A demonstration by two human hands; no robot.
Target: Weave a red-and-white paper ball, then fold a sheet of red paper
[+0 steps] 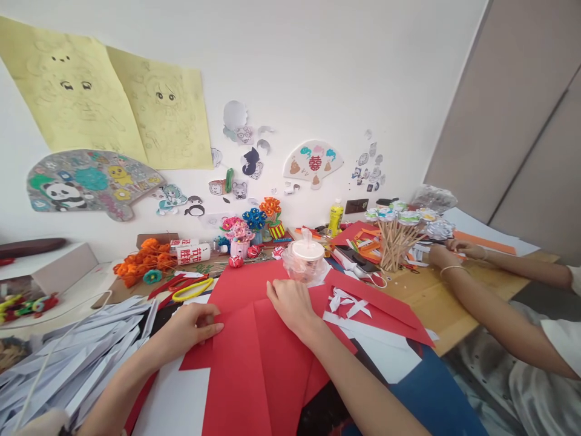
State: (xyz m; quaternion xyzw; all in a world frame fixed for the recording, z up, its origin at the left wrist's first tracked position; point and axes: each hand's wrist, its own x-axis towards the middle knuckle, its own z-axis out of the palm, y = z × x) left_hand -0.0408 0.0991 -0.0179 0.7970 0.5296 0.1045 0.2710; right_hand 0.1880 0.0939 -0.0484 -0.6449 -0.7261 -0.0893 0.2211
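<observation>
A large red paper sheet (236, 375) with a lengthwise crease lies in front of me, on top of other red sheets. At its upper left edge is my left hand (197, 324), thumb and fingers curled in around the edge. My right hand (293, 306) is closed at the sheet's upper edge, knuckles up, and its fingertips are partly hidden. Just beyond it stands a lidded plastic cup (307, 251) in a clear bag. Yellow-handled scissors (193, 289) lie past my left hand.
White folded paper strips (91, 357) heap up at left. Orange craft flowers (147, 260) and small flower pots (239, 245) line the wall. Right of me are a phone (356, 259), paper flowers on sticks (394, 242), and another person's hands (447, 257) over the table.
</observation>
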